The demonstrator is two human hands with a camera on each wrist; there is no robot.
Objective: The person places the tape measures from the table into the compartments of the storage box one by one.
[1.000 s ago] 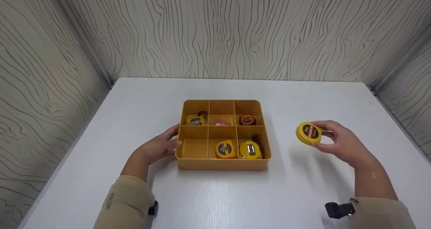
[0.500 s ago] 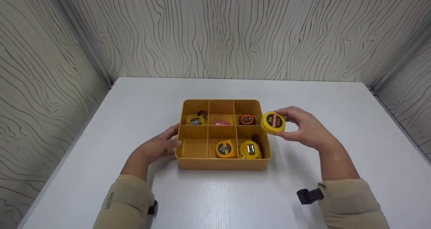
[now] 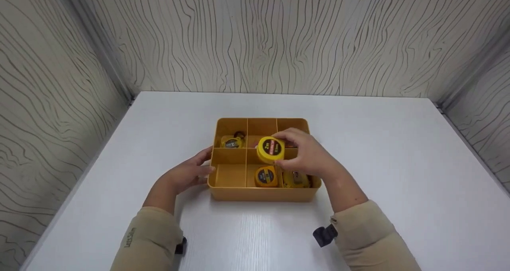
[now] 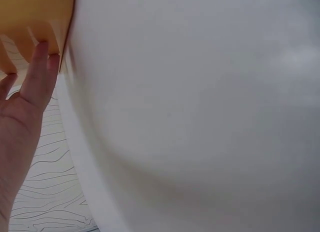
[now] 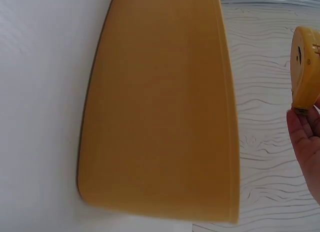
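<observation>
My right hand (image 3: 306, 153) pinches a round yellow tape measure (image 3: 271, 150), marked 2m, by its right side. It is held up over the middle of an orange compartment box (image 3: 263, 195). The right wrist view has the tape measure (image 5: 303, 67) above the box wall, fingertips at its lower end. My left hand (image 3: 184, 176) rests against the box's left side; in the left wrist view its fairly straight fingers (image 4: 35, 77) touch that wall. Below the held tape measure, an orange-yellow tape measure (image 3: 266, 177) lies in the front middle compartment.
A yellow tape measure with a dark strap (image 3: 232, 142) sits in the back left compartment. Another yellow tape measure (image 3: 295, 180) in the front right one is partly covered by my right hand. The white table (image 3: 139, 143) ends at wood-patterned walls (image 3: 259, 40).
My right hand has carried the yellow tape measure leftward from beside the box to over its middle. The left hand and the box have stayed put.
</observation>
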